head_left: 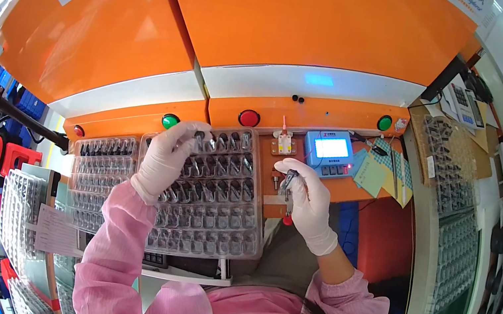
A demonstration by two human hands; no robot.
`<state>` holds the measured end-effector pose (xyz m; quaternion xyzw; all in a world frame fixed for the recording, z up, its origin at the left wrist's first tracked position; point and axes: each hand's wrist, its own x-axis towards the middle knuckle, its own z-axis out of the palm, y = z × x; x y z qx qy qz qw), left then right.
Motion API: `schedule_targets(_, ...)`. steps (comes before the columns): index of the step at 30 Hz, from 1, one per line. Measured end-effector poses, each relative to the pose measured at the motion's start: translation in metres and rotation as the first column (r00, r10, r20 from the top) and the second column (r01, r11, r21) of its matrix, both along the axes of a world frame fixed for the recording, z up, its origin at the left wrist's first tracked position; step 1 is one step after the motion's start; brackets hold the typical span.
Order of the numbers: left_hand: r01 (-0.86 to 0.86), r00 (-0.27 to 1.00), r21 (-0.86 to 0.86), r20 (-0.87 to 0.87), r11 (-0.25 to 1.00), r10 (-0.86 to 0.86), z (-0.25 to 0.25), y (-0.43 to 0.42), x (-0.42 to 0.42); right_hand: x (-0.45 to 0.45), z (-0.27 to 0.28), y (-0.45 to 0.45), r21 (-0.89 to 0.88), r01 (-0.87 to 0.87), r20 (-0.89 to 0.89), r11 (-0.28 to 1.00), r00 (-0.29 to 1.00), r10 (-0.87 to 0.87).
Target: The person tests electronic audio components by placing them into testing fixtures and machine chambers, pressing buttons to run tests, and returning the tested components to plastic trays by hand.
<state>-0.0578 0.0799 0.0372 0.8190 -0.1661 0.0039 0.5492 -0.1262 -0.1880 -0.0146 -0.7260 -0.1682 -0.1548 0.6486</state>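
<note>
My left hand [163, 162], in a white glove, reaches over the upper left of a clear plastic tray [256, 238]. Its thumb and fingers close on a small dark part [199, 136] by the top row of cells. Rows of similar small black parts fill the upper cells; the lower cells look paler, and their contents are hard to make out. To the right of the tray, my gloved right hand [311, 208] pinches a small dark part with a shiny section [291, 179]. Its lower end is partly hidden by the fingers.
A second clear tray [103, 166] lies on the left. Behind my right hand are a blue device with a lit screen [329, 150] and a small metal fixture [283, 142]. Red [248, 118] and green [170, 120] buttons sit on the orange machine front. More trays [455, 253] stand on the right.
</note>
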Motion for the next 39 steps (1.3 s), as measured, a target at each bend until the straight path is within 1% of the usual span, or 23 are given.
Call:
schedule_targets(1, -0.004, 1.0, 0.001, -0.001, 1.0, 0.004, -0.001, 0.003, 0.003, 0.001, 0.0, 0.001, -0.004, -0.003, 0.026, 1.0, 1.0, 0.004)
schedule_targets(4, 0.01, 0.999, 0.082, -0.033, 0.997, -0.008, -0.005, 0.01, 0.014, 0.003, -0.002, -0.003, -0.03, 0.015, 0.002, 0.999, 1.0, -0.015)
schedule_targets(6, 0.012, 0.999, 0.074, -0.041, 0.997, -0.009, -0.014, 0.011, 0.023, 0.005, -0.005, -0.006, -0.042, 0.005, -0.002, 0.999, 1.0, -0.005)
schedule_targets(9, 0.015, 0.999, 0.066, -0.05, 0.998, -0.011, -0.021, 0.017, 0.041, 0.007, -0.019, -0.011, 0.046, 0.174, -0.08, 0.984, 0.982, -0.17)
schedule_targets(10, 0.024, 0.997, 0.109, -0.073, 0.994, -0.016, -0.02, 0.019, 0.048, 0.007, -0.026, -0.013, 0.049, 0.157, -0.073, 0.986, 0.985, -0.154)
schedule_targets(12, 0.045, 0.992, 0.191, -0.126, 0.981, -0.021, -0.02, 0.023, 0.059, 0.003, -0.041, -0.017, 0.193, 0.339, -0.102, 0.921, 0.94, -0.324)
schedule_targets(13, 0.029, 0.993, 0.193, -0.119, 0.981, -0.006, -0.021, 0.025, 0.065, 0.001, -0.044, -0.018, 0.197, 0.324, -0.097, 0.925, 0.946, -0.31)
schedule_targets(14, 0.075, 0.987, 0.07, -0.148, 0.995, -0.064, -0.024, 0.026, 0.07, 0.0, -0.048, -0.018, 0.213, 0.35, -0.092, 0.912, 0.937, -0.338)
schedule_targets(16, 0.156, 0.966, -0.179, -0.176, 0.971, -0.188, -0.03, 0.028, 0.08, -0.003, -0.053, -0.02, 0.247, 0.4, -0.087, 0.883, 0.916, -0.391)
schedule_targets(17, 0.141, 0.971, -0.173, -0.17, 0.975, -0.17, -0.035, 0.028, 0.086, -0.004, -0.056, -0.02, 0.254, 0.383, -0.082, 0.888, 0.924, -0.375)
schedule_targets(19, 0.216, 0.964, -0.174, -0.121, 0.961, -0.239, -0.042, 0.028, 0.096, -0.002, -0.061, -0.02, 0.288, 0.405, -0.117, 0.868, 0.914, -0.388)
schedule_targets(21, 0.244, 0.96, -0.071, -0.124, 0.967, -0.251, -0.037, 0.026, 0.1, 0.0, -0.066, -0.017, 0.321, 0.375, -0.126, 0.87, 0.927, -0.353)
schedule_targets(23, 0.248, 0.952, -0.09, -0.162, 0.964, -0.26, -0.039, 0.023, 0.104, 0.004, -0.068, -0.015, 0.29, 0.417, -0.131, 0.861, 0.909, -0.396)
schedule_targets(24, 0.25, 0.955, -0.115, -0.137, 0.961, -0.264, -0.04, 0.023, 0.104, 0.006, -0.07, -0.014, 0.313, 0.37, -0.112, 0.875, 0.929, -0.353)
schedule_targets(26, 0.242, 0.96, -0.14, -0.108, 0.96, -0.257, -0.036, 0.023, 0.104, 0.01, -0.076, -0.014, 0.275, 0.417, -0.138, 0.866, 0.909, -0.394)
schedule_targets(27, 0.232, 0.962, -0.143, -0.111, 0.962, -0.249, -0.034, 0.024, 0.104, 0.012, -0.078, -0.014, 0.298, 0.378, -0.119, 0.877, 0.926, -0.358)
schedule_targets(29, 0.253, 0.962, -0.199, -0.052, 0.947, -0.268, -0.044, 0.029, 0.112, 0.014, -0.082, -0.013, 0.262, 0.413, -0.178, 0.872, 0.909, -0.377)
schedule_targets(30, 0.228, 0.97, -0.185, -0.038, 0.956, -0.239, -0.043, 0.028, 0.112, 0.015, -0.085, -0.016, 0.277, 0.383, -0.167, 0.881, 0.922, -0.348)
schedule_targets(32, 0.278, 0.96, -0.218, 0.073, 0.935, -0.269, -0.042, 0.024, 0.11, 0.015, -0.089, -0.02, 0.212, 0.409, -0.183, 0.888, 0.909, -0.375)
schedule_targets(33, 0.259, 0.966, -0.211, 0.079, 0.943, -0.247, -0.041, 0.023, 0.11, 0.014, -0.089, -0.02, 0.22, 0.387, -0.178, 0.896, 0.919, -0.353)
schedule_targets(35, 0.272, 0.962, -0.061, 0.04, 0.96, -0.27, -0.039, 0.021, 0.111, 0.011, -0.086, -0.018, 0.193, 0.419, -0.179, 0.887, 0.904, -0.388)
schedule_targets(36, 0.257, 0.966, -0.057, 0.046, 0.965, -0.255, -0.037, 0.023, 0.112, 0.012, -0.086, -0.016, 0.177, 0.438, -0.177, 0.881, 0.895, -0.409)
schedule_targets(39, 0.245, 0.958, -0.146, -0.118, 0.958, -0.263, -0.037, 0.02, 0.119, 0.014, -0.092, -0.018, 0.174, 0.467, -0.174, 0.867, 0.881, -0.44)
